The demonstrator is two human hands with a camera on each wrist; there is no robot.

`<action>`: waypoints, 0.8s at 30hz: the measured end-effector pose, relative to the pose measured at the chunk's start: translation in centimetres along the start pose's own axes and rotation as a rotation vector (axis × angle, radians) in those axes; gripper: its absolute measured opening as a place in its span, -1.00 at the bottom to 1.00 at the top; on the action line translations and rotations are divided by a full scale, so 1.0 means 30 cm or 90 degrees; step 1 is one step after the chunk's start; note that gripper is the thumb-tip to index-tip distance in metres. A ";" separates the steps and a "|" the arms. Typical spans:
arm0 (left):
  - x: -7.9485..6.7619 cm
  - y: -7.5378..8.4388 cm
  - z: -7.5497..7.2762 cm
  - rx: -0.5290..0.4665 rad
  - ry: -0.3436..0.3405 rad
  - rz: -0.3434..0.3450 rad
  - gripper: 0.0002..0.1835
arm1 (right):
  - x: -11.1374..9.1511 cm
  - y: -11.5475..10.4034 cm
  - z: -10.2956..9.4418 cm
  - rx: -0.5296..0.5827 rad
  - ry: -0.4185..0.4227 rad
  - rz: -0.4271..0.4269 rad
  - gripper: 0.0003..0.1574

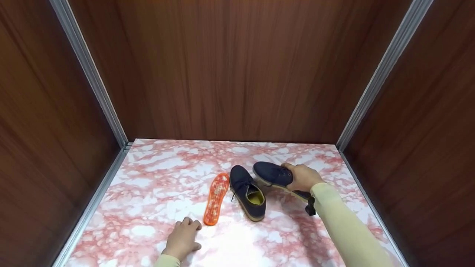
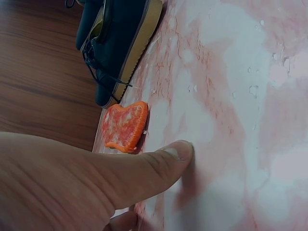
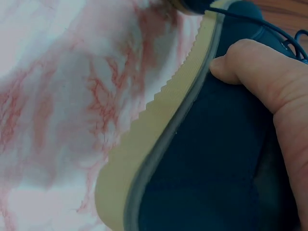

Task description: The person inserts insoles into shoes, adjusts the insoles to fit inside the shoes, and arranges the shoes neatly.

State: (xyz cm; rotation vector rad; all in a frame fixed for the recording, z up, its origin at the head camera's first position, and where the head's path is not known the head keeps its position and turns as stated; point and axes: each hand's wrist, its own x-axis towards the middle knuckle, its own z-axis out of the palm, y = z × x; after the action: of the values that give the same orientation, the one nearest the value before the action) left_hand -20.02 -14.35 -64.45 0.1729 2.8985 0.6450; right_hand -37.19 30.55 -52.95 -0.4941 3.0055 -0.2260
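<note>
My right hand [image 1: 303, 177] grips a navy lace-up shoe [image 1: 269, 172] around its middle, toe pointing to the far left. In the right wrist view the thumb [image 3: 260, 67] presses on that shoe's side [image 3: 207, 144], just above the tan sole. Left of it the other navy shoe [image 1: 242, 182] stands on its sole, with a yellow lining showing in its opening. An orange-edged insole [image 1: 215, 202] lies flat beside that shoe. My left hand [image 1: 182, 239] is near the insole's close end, fingers loosely bent, holding nothing. In the left wrist view its thumb [image 2: 149, 168] extends close over the tabletop.
A red-and-white marbled tabletop [image 1: 148, 204] lies under everything. Dark wooden panels [image 1: 230, 74] enclose it at the back and both sides, with grey metal rails [image 1: 91, 72] at the corners. A small black piece [image 1: 310, 207] hangs at the right wrist.
</note>
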 end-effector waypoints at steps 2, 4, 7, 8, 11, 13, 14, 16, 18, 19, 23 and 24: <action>0.001 0.000 0.000 0.000 -0.001 -0.002 -0.45 | -0.001 -0.001 0.002 0.005 0.008 -0.003 0.17; 0.001 -0.001 0.000 -0.001 -0.002 -0.002 -0.45 | -0.003 -0.002 0.005 0.015 0.017 -0.007 0.17; 0.001 -0.003 -0.001 -0.002 0.001 0.000 -0.45 | -0.005 -0.005 0.015 0.039 0.026 -0.005 0.18; 0.001 -0.004 -0.001 -0.004 0.002 0.001 -0.45 | -0.005 -0.006 0.019 0.050 0.026 -0.001 0.20; 0.000 -0.006 -0.002 -0.009 0.003 0.005 -0.44 | -0.004 -0.011 0.036 0.081 0.022 0.021 0.23; 0.000 -0.008 -0.002 -0.010 0.004 0.005 -0.43 | -0.001 -0.015 0.049 0.099 0.021 0.041 0.24; 0.001 -0.008 -0.001 -0.011 0.003 0.004 -0.43 | 0.001 -0.017 0.055 0.105 0.022 0.048 0.25; 0.003 -0.010 0.001 -0.010 0.002 0.002 -0.43 | 0.006 -0.022 0.068 0.115 0.027 0.067 0.26; 0.003 -0.010 0.004 -0.010 0.001 0.001 -0.43 | 0.009 -0.026 0.080 0.121 0.033 0.081 0.27; 0.002 -0.010 0.005 -0.010 -0.001 0.001 -0.44 | 0.008 -0.029 0.086 0.122 0.039 0.086 0.27; 0.003 -0.010 0.004 -0.013 -0.002 0.000 -0.44 | -0.001 -0.045 0.099 0.136 0.049 0.113 0.24; 0.003 -0.010 0.003 -0.013 -0.001 0.000 -0.44 | -0.002 -0.050 0.103 0.138 0.050 0.121 0.23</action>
State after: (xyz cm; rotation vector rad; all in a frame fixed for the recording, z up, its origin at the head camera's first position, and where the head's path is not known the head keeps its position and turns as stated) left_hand -20.11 -14.58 -64.68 0.1713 2.8891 0.6744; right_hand -36.31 28.76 -55.75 -0.1834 3.0269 -0.5596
